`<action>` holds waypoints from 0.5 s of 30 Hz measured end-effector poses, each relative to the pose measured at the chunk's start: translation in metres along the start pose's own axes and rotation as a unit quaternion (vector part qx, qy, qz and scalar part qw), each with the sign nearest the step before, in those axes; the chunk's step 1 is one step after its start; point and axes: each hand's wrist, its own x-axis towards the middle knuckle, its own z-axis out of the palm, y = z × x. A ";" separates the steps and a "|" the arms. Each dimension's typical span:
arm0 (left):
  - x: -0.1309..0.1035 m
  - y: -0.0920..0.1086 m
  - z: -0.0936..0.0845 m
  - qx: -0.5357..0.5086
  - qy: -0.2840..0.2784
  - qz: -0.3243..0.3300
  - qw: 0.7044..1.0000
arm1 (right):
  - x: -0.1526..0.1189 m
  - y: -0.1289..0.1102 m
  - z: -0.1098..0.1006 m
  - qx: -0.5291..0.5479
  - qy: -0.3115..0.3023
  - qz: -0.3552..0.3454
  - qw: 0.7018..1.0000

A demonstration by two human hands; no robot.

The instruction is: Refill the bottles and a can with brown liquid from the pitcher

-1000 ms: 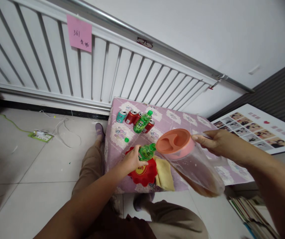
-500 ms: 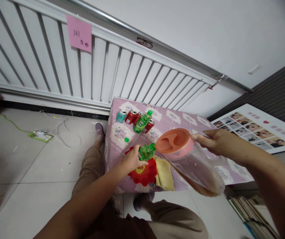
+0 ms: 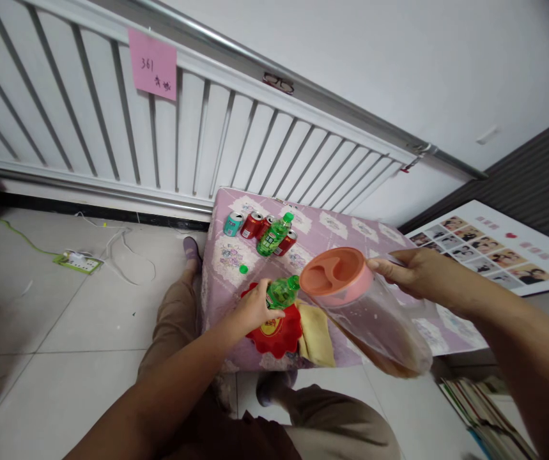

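Observation:
My left hand (image 3: 255,308) is wrapped round a green bottle (image 3: 282,292), tilted with its neck to the right, above a red scalloped tray (image 3: 278,337). My right hand (image 3: 403,271) grips the handle of a clear pitcher (image 3: 379,326) with an orange-pink lid (image 3: 335,275). The pitcher is tipped, its lid end at the bottle's mouth, and brownish liquid lies along its lower side. A folded yellow cloth (image 3: 316,333) lies beside the tray. Farther back stand a capped green bottle (image 3: 274,236), a teal can (image 3: 233,224) and several red cans (image 3: 252,225).
A green cap (image 3: 243,269) lies on the purple floral tablecloth (image 3: 334,223). Behind the table is a white radiator (image 3: 216,134). A photo board (image 3: 499,249) leans at the right, above books (image 3: 485,415). A power strip (image 3: 78,262) with cables is on the left floor.

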 end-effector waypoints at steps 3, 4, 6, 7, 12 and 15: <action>0.001 -0.001 0.001 -0.005 0.005 0.007 1.000 | -0.001 -0.002 0.000 0.007 0.000 0.005 1.000; 0.001 -0.002 0.001 -0.008 0.006 0.010 1.000 | -0.001 -0.003 0.000 0.008 0.000 0.008 1.000; 0.001 -0.003 0.002 -0.011 0.005 0.011 1.000 | -0.001 -0.003 0.000 0.006 0.002 0.011 1.000; 0.002 -0.003 0.002 -0.011 0.003 0.009 1.000 | 0.000 -0.003 0.000 0.005 0.002 0.011 1.000; 0.001 -0.001 0.002 -0.002 0.003 -0.001 1.000 | -0.001 -0.002 -0.001 -0.003 0.002 0.005 1.000; 0.001 -0.001 0.002 0.001 0.003 0.005 1.000 | -0.002 -0.002 0.000 0.001 0.011 -0.011 1.000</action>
